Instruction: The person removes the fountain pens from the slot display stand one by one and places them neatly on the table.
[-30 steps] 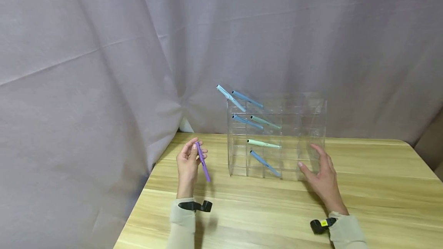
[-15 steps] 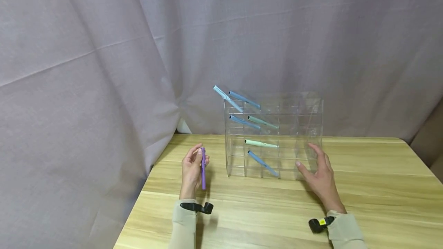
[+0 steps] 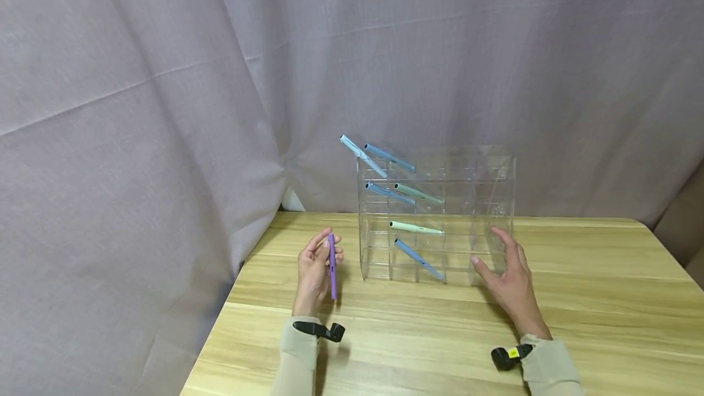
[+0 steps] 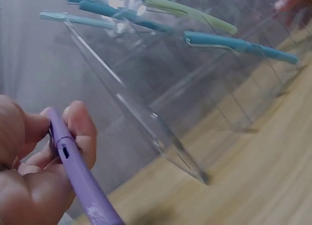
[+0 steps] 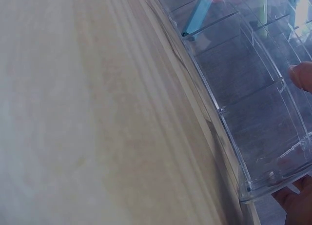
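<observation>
A purple pen [image 3: 332,267] is pinched between the thumb and fingers of my left hand [image 3: 313,267], left of the clear acrylic rack [image 3: 376,275]. In the left wrist view the purple pen [image 4: 80,173] slants, one end between the fingertips and the other toward the camera. My right hand [image 3: 514,286] holds the rack's right side. In the right wrist view its thumb [image 5: 302,76] is at a divider and its fingers [image 5: 292,203] lie outside the end wall. The rack bears a pale blue pen [image 3: 363,156], several blue pens [image 3: 419,260] and green ones [image 3: 415,227], tilted in the left compartments.
The rack stands upright on a wooden table [image 3: 407,347], its right-hand compartments without pens. A grey curtain [image 3: 440,47] hangs behind and at the left. Each wrist wears a black camera [image 3: 335,332].
My left hand has moved right toward the rack, and the purple pen has turned from slanting to nearly straight up and down in the head view. My right hand stays at the rack.
</observation>
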Available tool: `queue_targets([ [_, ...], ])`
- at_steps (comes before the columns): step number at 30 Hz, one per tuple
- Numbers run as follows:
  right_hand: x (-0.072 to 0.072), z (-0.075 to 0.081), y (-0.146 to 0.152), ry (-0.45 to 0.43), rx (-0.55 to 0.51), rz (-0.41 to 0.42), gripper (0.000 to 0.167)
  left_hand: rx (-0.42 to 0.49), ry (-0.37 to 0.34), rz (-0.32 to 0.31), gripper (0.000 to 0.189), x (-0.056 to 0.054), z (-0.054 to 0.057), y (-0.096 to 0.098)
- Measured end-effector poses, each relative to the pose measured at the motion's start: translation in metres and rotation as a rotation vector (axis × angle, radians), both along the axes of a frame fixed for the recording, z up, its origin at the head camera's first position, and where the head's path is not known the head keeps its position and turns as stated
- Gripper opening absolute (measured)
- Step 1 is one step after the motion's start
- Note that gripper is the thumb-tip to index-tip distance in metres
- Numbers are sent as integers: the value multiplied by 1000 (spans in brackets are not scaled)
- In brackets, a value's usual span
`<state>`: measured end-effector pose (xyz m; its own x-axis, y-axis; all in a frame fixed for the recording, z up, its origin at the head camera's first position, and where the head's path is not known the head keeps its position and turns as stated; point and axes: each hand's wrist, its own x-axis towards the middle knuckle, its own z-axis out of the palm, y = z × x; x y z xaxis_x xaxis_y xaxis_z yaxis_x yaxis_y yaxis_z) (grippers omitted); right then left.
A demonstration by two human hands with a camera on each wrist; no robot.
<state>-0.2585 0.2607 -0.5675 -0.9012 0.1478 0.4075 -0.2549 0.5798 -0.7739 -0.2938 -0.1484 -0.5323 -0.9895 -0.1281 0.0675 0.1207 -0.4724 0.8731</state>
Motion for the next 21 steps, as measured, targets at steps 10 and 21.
queue_targets([
  [10,0,-3,-1,15,-14,1,85,-263,-11,35,45,-4,-41,1],
  [21,-2,-4,1,33,-11,-8,86,-781,7,396,23,-7,-60,11],
])
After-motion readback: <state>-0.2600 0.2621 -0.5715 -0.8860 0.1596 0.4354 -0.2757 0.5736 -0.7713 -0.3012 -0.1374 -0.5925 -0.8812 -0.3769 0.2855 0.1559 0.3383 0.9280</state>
